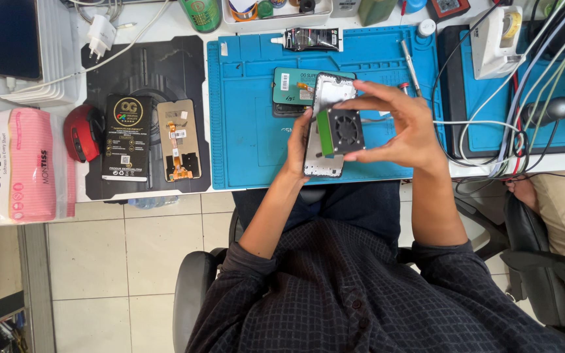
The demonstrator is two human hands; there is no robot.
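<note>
My left hand (297,145) grips the left edge of an opened phone frame (325,104), held tilted above the blue work mat (250,98). My right hand (400,124) pinches a small square black fan block with a green side (340,131) and presses it against the frame's middle. Under the frame, on the mat, lies a teal phone back cover (292,82) with a sticker, partly hidden by the frame.
A black mat (145,65) at left carries a black flat box (127,138) and a phone screen with orange flex (179,140). A red round object (83,133), a pink tissue pack (27,163), a glue tube (312,39), a screwdriver (410,60) and cables (511,131) surround the area.
</note>
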